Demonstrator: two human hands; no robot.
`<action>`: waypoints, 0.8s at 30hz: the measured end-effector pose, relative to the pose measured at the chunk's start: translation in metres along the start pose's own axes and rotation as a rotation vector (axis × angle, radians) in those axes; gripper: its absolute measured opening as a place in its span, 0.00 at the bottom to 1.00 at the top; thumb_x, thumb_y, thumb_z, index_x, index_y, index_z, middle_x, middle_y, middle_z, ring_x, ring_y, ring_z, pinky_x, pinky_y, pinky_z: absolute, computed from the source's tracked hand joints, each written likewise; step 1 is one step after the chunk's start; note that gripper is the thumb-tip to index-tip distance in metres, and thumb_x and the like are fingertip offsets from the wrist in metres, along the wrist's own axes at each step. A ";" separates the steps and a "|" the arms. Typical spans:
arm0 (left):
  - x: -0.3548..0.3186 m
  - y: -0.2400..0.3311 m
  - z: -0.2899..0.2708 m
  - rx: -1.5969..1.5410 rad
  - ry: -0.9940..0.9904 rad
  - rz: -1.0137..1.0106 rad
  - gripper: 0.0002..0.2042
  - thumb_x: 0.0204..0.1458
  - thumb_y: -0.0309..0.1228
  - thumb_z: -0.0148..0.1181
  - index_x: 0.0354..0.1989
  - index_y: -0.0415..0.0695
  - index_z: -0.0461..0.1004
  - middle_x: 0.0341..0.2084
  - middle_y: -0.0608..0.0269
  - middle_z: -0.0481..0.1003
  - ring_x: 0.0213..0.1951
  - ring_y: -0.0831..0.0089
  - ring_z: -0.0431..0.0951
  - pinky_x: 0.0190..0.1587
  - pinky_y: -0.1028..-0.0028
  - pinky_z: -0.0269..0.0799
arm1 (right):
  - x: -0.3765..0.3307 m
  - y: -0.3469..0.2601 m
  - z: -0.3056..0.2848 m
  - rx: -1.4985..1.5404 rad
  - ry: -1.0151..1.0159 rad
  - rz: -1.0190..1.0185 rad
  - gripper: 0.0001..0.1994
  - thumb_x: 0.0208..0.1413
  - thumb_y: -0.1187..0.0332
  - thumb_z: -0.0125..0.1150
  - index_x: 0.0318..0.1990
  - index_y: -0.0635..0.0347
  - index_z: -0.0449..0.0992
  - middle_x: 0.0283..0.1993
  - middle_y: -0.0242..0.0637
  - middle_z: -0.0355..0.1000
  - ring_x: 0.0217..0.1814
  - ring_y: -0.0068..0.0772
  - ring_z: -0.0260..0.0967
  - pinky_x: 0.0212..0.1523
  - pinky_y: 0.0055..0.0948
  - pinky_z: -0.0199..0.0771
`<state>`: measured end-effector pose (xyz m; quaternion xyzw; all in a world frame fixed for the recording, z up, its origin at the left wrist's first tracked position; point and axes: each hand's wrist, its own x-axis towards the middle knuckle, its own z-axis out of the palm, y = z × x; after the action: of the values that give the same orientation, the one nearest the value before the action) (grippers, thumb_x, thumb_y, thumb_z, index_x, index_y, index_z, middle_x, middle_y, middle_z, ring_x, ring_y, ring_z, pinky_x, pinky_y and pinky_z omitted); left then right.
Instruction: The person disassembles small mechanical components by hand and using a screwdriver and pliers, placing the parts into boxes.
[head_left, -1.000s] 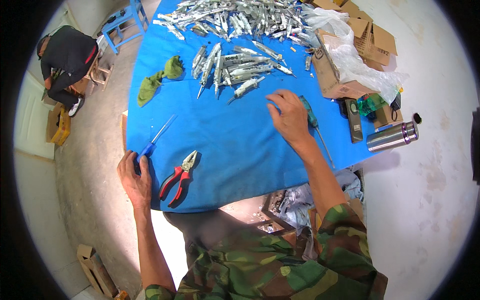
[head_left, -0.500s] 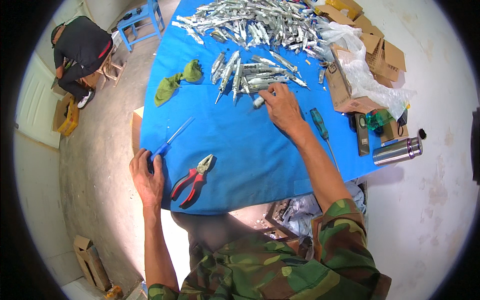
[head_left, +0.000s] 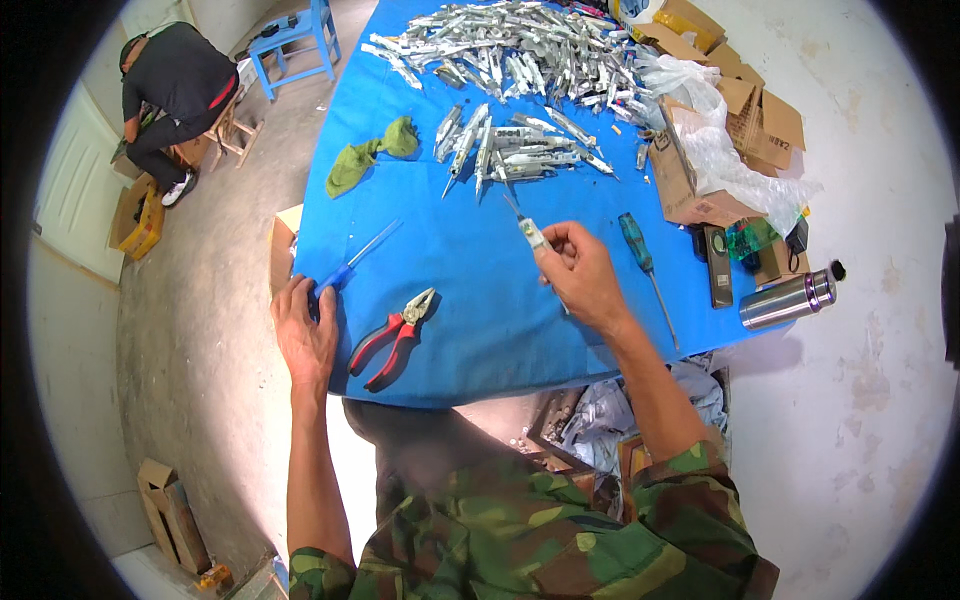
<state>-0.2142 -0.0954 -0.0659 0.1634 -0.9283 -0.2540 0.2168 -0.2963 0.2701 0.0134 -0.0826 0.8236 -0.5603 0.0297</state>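
My left hand (head_left: 305,325) rests at the table's left edge, its fingers closed round the blue handle of a screwdriver (head_left: 361,256) whose shaft points away from me. Over the middle of the cloth, my right hand (head_left: 583,272) grips a slim white pen-shaped device (head_left: 531,233) with a thin metal tip pointing up and left. Between my hands lie pliers (head_left: 394,338) with red and black handles, jaws pointing away. Beyond my right hand is a small group of similar pen-shaped devices (head_left: 530,157); a large pile of them (head_left: 510,50) covers the far end.
A green-handled screwdriver (head_left: 635,243), a metal flask (head_left: 790,303) and an open cardboard box (head_left: 683,170) with plastic wrap are on the right. A green cloth (head_left: 350,168) lies at the left of the blue-covered table (head_left: 470,350). Another person (head_left: 180,85) sits bent over at far left.
My right hand has drawn back toward me from the small group, bringing a pen-shaped device with it. My left hand stays on the blue screwdriver. The whole view has shifted slightly.
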 end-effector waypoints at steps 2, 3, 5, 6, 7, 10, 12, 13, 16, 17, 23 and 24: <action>-0.001 -0.005 0.000 0.036 0.008 0.016 0.22 0.65 0.42 0.62 0.56 0.35 0.79 0.61 0.45 0.75 0.65 0.48 0.70 0.68 0.55 0.68 | -0.026 -0.014 0.006 0.278 -0.067 0.103 0.15 0.68 0.64 0.58 0.54 0.66 0.76 0.35 0.28 0.73 0.30 0.16 0.68 0.27 0.23 0.66; 0.000 -0.002 0.002 0.027 0.003 0.011 0.21 0.65 0.42 0.62 0.56 0.35 0.79 0.61 0.44 0.75 0.65 0.48 0.70 0.68 0.55 0.68 | -0.039 -0.019 0.007 0.381 -0.079 0.151 0.16 0.68 0.64 0.57 0.56 0.66 0.75 0.35 0.28 0.72 0.29 0.16 0.66 0.27 0.22 0.64; 0.001 0.003 0.002 0.017 0.000 -0.003 0.21 0.65 0.42 0.62 0.56 0.36 0.80 0.61 0.44 0.75 0.64 0.48 0.71 0.67 0.54 0.69 | -0.060 -0.025 0.011 0.594 -0.110 0.242 0.18 0.68 0.65 0.57 0.59 0.68 0.74 0.36 0.28 0.69 0.27 0.15 0.62 0.26 0.19 0.61; 0.000 0.002 0.001 0.002 -0.002 0.008 0.21 0.65 0.42 0.62 0.56 0.36 0.80 0.61 0.44 0.75 0.64 0.48 0.71 0.67 0.54 0.69 | -0.070 -0.028 0.015 0.634 -0.117 0.252 0.18 0.68 0.65 0.56 0.59 0.68 0.73 0.36 0.27 0.69 0.26 0.14 0.61 0.26 0.18 0.60; 0.000 0.000 0.002 -0.014 -0.003 0.020 0.21 0.65 0.42 0.62 0.56 0.37 0.80 0.61 0.44 0.75 0.64 0.48 0.71 0.67 0.54 0.70 | -0.080 -0.030 0.019 0.674 -0.124 0.263 0.19 0.68 0.65 0.56 0.60 0.68 0.73 0.36 0.27 0.68 0.26 0.14 0.61 0.25 0.18 0.59; -0.001 -0.005 0.001 -0.026 0.014 0.057 0.19 0.64 0.42 0.63 0.55 0.39 0.81 0.60 0.46 0.76 0.63 0.50 0.72 0.65 0.55 0.71 | -0.104 -0.035 0.034 0.776 -0.123 0.262 0.19 0.68 0.66 0.55 0.61 0.69 0.72 0.36 0.27 0.68 0.26 0.12 0.59 0.25 0.17 0.58; -0.001 -0.005 0.001 -0.030 0.008 0.080 0.19 0.64 0.42 0.63 0.54 0.40 0.82 0.60 0.47 0.76 0.62 0.50 0.73 0.65 0.55 0.71 | -0.116 -0.039 0.041 0.784 -0.101 0.235 0.20 0.68 0.66 0.56 0.62 0.69 0.72 0.36 0.27 0.68 0.26 0.12 0.59 0.25 0.17 0.58; -0.001 -0.005 0.000 -0.006 0.024 0.103 0.18 0.64 0.41 0.63 0.54 0.41 0.82 0.58 0.49 0.77 0.60 0.52 0.74 0.63 0.55 0.72 | -0.121 -0.042 0.044 0.751 -0.083 0.211 0.20 0.68 0.66 0.56 0.62 0.69 0.72 0.37 0.27 0.68 0.26 0.12 0.59 0.25 0.17 0.58; -0.001 -0.005 -0.004 0.096 0.015 0.161 0.18 0.64 0.40 0.63 0.54 0.41 0.81 0.58 0.49 0.78 0.60 0.52 0.75 0.62 0.56 0.72 | -0.135 -0.050 0.052 0.648 -0.021 0.131 0.20 0.68 0.66 0.57 0.62 0.70 0.72 0.37 0.27 0.68 0.26 0.12 0.59 0.25 0.17 0.58; -0.002 -0.004 -0.007 0.123 0.020 0.175 0.17 0.64 0.40 0.64 0.54 0.41 0.81 0.57 0.50 0.78 0.59 0.52 0.75 0.61 0.57 0.72 | -0.139 -0.053 0.055 0.614 0.000 0.100 0.20 0.68 0.67 0.57 0.62 0.70 0.72 0.37 0.27 0.68 0.27 0.11 0.59 0.26 0.17 0.59; -0.031 0.030 -0.031 -0.149 0.018 0.186 0.14 0.60 0.33 0.69 0.50 0.39 0.82 0.49 0.48 0.82 0.50 0.52 0.81 0.54 0.59 0.76 | -0.156 -0.053 0.067 0.564 0.046 -0.006 0.18 0.67 0.73 0.60 0.61 0.69 0.72 0.44 0.28 0.72 0.42 0.13 0.66 0.42 0.20 0.69; -0.045 0.053 -0.043 -0.270 -0.013 0.147 0.12 0.59 0.31 0.70 0.46 0.37 0.83 0.41 0.52 0.84 0.41 0.62 0.83 0.47 0.66 0.79 | -0.158 -0.050 0.071 0.537 0.065 -0.033 0.18 0.66 0.73 0.60 0.62 0.68 0.71 0.45 0.28 0.72 0.43 0.14 0.67 0.43 0.21 0.71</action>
<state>-0.1653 -0.0507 -0.0181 0.0625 -0.8966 -0.3610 0.2488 -0.1255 0.2135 0.0269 -0.0671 0.6447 -0.7613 0.0150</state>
